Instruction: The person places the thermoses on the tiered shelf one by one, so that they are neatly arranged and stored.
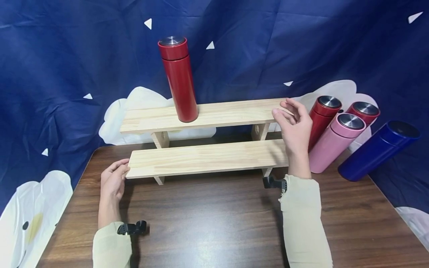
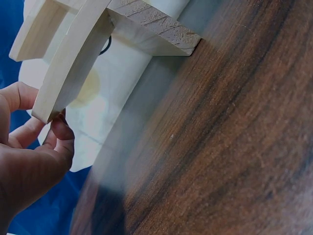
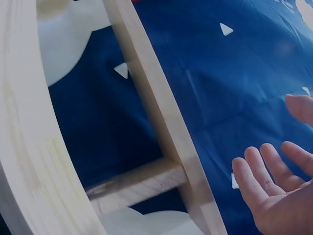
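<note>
A two-tier wooden shelf stands on the table. My left hand pinches the left end of its lower board, fingers on one side and thumb on the other. One red thermos bottle stands upright on the upper board, left of its middle. Near that board's right end is my right hand, fingers loosely bent and holding nothing. In the right wrist view, the right hand appears apart from the wood. It hides the lower board's right end in the head view.
Right of the shelf stand a red thermos, another red thermos partly hidden, a pink thermos and a blue thermos. A blue patterned cloth hangs behind. The brown table extends in front.
</note>
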`<state>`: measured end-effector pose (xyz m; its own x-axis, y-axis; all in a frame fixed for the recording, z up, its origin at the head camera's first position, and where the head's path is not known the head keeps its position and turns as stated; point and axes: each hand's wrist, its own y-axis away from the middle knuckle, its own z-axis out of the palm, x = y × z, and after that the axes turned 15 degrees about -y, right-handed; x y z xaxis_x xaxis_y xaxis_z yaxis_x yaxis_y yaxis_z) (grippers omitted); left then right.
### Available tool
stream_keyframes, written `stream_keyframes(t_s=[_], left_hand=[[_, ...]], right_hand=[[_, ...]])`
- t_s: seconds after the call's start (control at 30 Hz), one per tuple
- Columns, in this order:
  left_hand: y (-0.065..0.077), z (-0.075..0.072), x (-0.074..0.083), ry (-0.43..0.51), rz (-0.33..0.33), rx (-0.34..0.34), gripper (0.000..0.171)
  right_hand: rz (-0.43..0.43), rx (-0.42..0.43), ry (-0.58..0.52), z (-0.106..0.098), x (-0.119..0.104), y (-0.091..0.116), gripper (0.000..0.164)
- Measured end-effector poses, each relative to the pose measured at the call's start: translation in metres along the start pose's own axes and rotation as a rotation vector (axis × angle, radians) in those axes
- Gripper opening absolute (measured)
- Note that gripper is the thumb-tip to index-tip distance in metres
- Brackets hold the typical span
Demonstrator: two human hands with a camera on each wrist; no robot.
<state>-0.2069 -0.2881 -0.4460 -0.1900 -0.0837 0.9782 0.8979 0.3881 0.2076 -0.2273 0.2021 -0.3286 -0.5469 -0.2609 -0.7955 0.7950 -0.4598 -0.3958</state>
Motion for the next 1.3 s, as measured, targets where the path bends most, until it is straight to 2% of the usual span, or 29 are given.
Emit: stream_keyframes(t_s=[0.3,0.6,1.03,1.1,1.3], left_hand=[[-0.001,0.000,-0.002,-0.007,0.005,-0.002,0.026],[-0.001,-0.001,0.000,0.001,0.005,-0.011,0.026],[-0.001,0.000,-0.001,0.017,0.009,-0.010,0.027],[-0.001,0.000,-0.001,0.017,0.006,-0.011,0.027],[-0.001,0.000,0.000,0.015,-0.004,-0.012,0.027]], right_hand=[[-0.028,0.107,-0.087,-0.019,-0.014,-0.001,0.040],[-0.053,0.202,-0.130,-0.038,-0.028,-0.002,0.044],[-0.211,0.375,-0.279,-0.075,-0.061,-0.005,0.044],[-0.221,0.411,-0.305,-0.081,-0.064,-0.005,0.044],[-0.217,0.473,-0.290,-0.096,-0.067,-0.003,0.044]])
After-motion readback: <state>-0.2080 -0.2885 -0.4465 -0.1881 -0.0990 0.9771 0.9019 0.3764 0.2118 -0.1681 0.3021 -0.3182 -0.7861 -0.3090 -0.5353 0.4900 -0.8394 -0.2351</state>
